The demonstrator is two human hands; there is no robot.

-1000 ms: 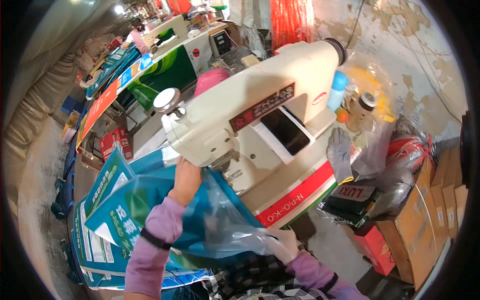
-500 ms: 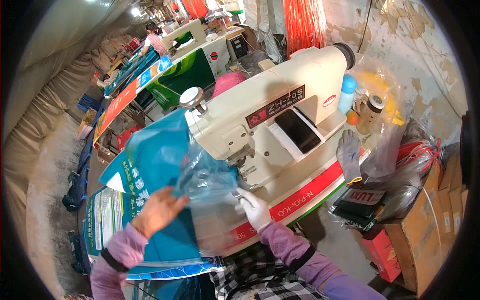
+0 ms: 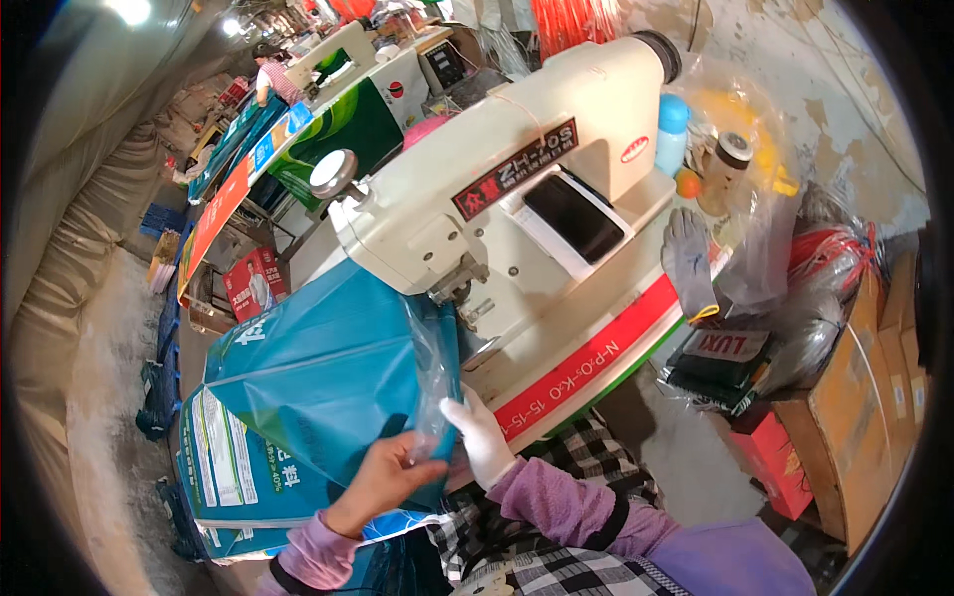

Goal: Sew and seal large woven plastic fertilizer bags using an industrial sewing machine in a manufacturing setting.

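Head view: left fingers (image 3: pixel 421 471) pinch film (image 3: pixel 429 421), right fingers (image 3: pixel 458 411) unclear, sewing machine (image 3: pixel 397 221) ahead, grey glove (image 3: pixel 689 260) rightward.

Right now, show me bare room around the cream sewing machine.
Free: the cream strip between black device and red printed band; grey floor left of the red box. Crowded: right end, grey fabric glove, blue bottle; left, teal plastic sacks.

sack (image 3: pixel 343 333): teal, white-printed | sewing machine (image 3: pixel 556 104): cream | glove (image 3: pixel 485 442): white | sleeve (image 3: pixel 556 505): lilac | garment (image 3: pixel 586 462): black-and-white check

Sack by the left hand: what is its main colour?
The sack is mainly teal blue, showing best in the head view.
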